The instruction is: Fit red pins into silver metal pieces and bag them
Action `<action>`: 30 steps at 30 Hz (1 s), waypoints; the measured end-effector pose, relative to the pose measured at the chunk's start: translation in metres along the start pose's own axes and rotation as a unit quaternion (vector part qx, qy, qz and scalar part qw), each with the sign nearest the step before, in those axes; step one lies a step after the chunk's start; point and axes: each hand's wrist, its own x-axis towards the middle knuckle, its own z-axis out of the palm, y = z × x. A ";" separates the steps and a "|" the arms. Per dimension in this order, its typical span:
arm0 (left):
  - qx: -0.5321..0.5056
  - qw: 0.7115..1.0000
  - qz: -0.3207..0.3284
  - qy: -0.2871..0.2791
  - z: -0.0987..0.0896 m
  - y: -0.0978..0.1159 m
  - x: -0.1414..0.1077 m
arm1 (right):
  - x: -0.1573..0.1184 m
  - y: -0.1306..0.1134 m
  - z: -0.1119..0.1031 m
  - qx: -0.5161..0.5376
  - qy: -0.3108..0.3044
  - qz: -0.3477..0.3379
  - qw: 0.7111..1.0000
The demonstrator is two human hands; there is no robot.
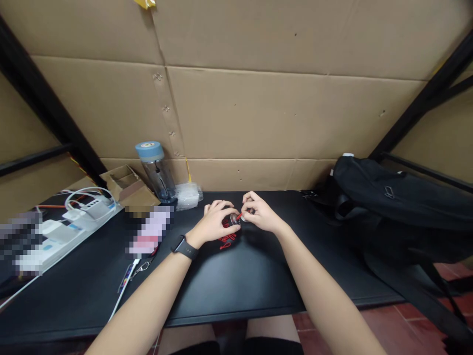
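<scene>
My left hand, with a dark watch on the wrist, is closed around a small dark round object with a shiny rim; its exact kind is too small to tell. Close beside it, my right hand pinches a short red strand, which reaches toward the round object. Beneath my left palm and fingers lies a tangle of thin red cord, with a small loop at its near end. Both hands are just above the black tabletop, and my fingers hide part of what they hold.
Left of my hands stand a clear bottle with a blue lid, an open cardboard box, a clear plastic packet and a white power strip with cables. A black backpack sits on the right. Cardboard walls the back.
</scene>
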 end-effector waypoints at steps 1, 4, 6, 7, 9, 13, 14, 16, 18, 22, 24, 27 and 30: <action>0.001 1.000 0.001 -0.009 0.000 -0.001 0.000 | 0.000 0.000 -0.001 -0.009 -0.006 -0.004 1.000; -0.008 0.999 0.012 -0.031 -0.003 -0.005 -0.001 | -0.003 0.001 -0.005 -0.058 -0.038 -0.008 0.998; -0.017 0.999 0.016 -0.033 -0.005 -0.010 -0.002 | -0.005 0.003 -0.007 -0.104 -0.069 0.002 0.992; -0.016 0.999 0.015 -0.030 -0.006 -0.013 -0.002 | -0.006 0.005 -0.009 -0.128 -0.084 0.012 0.988; 0.002 1.000 0.007 -0.022 -0.007 -0.020 -0.003 | -0.008 0.009 -0.011 -0.162 -0.114 0.041 0.979; 0.052 0.998 -0.019 -0.002 -0.008 -0.034 -0.002 | -0.012 0.016 -0.017 -0.180 -0.154 0.094 0.967; 0.059 0.998 -0.024 0.001 -0.008 -0.036 -0.002 | -0.013 0.017 -0.019 -0.180 -0.158 0.099 0.966; 0.066 0.997 -0.036 0.004 -0.009 -0.040 -0.002 | -0.014 0.019 -0.024 -0.178 -0.151 0.104 0.967; 0.070 0.997 -0.045 -0.001 -0.010 -0.042 -0.002 | -0.014 0.020 -0.030 -0.181 -0.133 0.108 0.968; 0.078 0.995 -0.050 -0.019 -0.007 -0.043 -0.003 | -0.014 0.024 -0.035 -0.209 -0.096 0.111 0.967; 0.081 0.995 -0.049 -0.025 -0.003 -0.043 -0.004 | -0.014 0.027 -0.032 -0.215 -0.087 0.103 0.967; 0.084 0.995 -0.048 -0.030 0.001 -0.039 -0.003 | -0.012 0.031 -0.023 -0.220 -0.087 0.088 0.968; 0.117 0.991 -0.054 -0.021 -0.004 -0.033 -0.004 | -0.011 0.032 -0.015 -0.219 -0.087 0.083 0.968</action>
